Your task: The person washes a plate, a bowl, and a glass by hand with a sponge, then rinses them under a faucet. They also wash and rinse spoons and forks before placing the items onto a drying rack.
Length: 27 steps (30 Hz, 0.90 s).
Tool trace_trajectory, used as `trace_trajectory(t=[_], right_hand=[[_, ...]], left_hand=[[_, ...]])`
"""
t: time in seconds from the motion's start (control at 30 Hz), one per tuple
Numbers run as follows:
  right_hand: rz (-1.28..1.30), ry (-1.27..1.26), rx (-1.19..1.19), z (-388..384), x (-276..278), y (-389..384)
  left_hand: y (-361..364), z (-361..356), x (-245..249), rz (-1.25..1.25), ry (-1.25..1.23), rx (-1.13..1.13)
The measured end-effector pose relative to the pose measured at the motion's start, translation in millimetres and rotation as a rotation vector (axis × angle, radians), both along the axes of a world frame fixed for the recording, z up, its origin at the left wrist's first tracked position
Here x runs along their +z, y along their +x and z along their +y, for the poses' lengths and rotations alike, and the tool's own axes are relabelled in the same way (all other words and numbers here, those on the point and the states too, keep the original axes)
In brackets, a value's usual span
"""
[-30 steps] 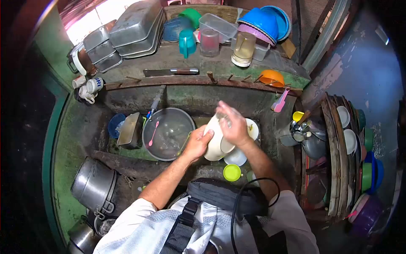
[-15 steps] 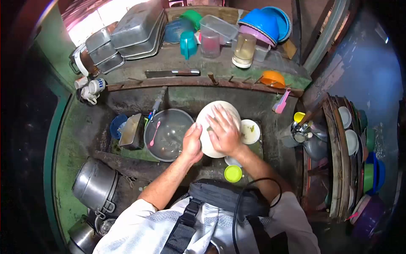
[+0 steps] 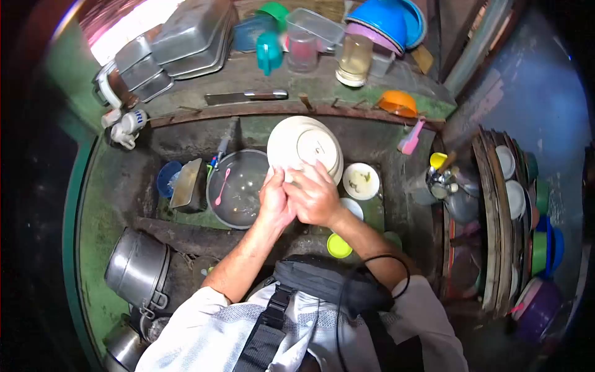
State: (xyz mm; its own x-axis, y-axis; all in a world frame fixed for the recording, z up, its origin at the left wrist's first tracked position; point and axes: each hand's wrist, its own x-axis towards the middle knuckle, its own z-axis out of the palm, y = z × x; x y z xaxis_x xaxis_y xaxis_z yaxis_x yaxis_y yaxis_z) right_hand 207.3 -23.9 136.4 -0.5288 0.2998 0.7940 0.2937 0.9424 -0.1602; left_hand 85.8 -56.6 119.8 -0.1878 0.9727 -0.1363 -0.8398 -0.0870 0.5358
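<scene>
A white bowl (image 3: 304,139), tipped so that its underside with a round foot ring faces me, is held up between both hands over the sink. My left hand (image 3: 276,201) grips its lower edge. Close beside it, my right hand (image 3: 313,193) is also closed on the lower rim, fingers against the underside. Behind and left of the hands is a large grey basin (image 3: 238,204) with water and a pink spoon (image 3: 223,187). Right of the hands sits a small white bowl (image 3: 361,181) with green scraps. A white dish (image 3: 352,209) is partly hidden by my right forearm.
Lime cup (image 3: 339,245) near my body; metal container (image 3: 188,185) and blue bowl (image 3: 168,179) at left. Large pots (image 3: 137,263) stand lower left. A knife (image 3: 246,97), jar (image 3: 355,61) and pans (image 3: 192,40) lie on the back ledge. Dish rack (image 3: 489,223) at right.
The white bowl has been raised away from me and turned so its underside shows. My right hand has moved from its face down to the lower rim, next to my left. The view has shifted slightly.
</scene>
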Motion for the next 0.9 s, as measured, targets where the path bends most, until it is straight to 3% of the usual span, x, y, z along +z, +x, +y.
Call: trace_trajectory(t=[0.1,0.23,0.27,0.37,0.4,0.43,0.47,0.5,0.57,0.67,0.7,0.77,0.83,0.9], right_hand=[[-0.055,0.005,0.098,23,13,-9],[0.489,-0.417,-0.346,61,-29,-16],[0.585,-0.83,-0.374,63,-36,-11],[1.019,-1.966,0.122,60,-4,14],[0.927,-2.026,0.198,68,-7,31],[0.837,-2.082,0.274,75,-9,44],[0.744,-1.944,0.523,78,-12,48],[0.759,-2.198,0.213,82,-31,74],[0.56,-2.007,0.032,86,-76,99],[0.488,-2.031,-0.175,86,-112,129],[0.482,-2.03,-0.179,87,-115,138],[0.037,-1.941,-0.521,91,-126,159],[0.125,-1.923,-0.398,104,-231,212],[0.123,-2.064,-0.551,118,-308,248]], left_hand=[[4,-12,-4,-0.058,-0.072,-0.064],[3,-15,-10,0.232,0.023,-0.032],[-6,-12,-18,0.565,0.047,-0.008],[-36,-1,-21,1.345,0.317,-0.156],[-39,10,-19,1.521,0.548,-0.106],[-42,14,-21,1.583,0.56,-0.238],[-45,21,-30,1.679,0.669,-0.249],[-46,27,-40,1.773,0.78,-0.258],[-44,34,-54,1.896,0.857,-0.385],[-34,30,-90,1.951,0.886,-0.508],[-35,23,-105,1.909,0.768,-0.578],[-46,3,-141,1.764,0.484,-0.607],[-70,-24,-155,1.62,0.231,-0.559],[-93,-51,-159,1.603,-0.005,-0.532]])
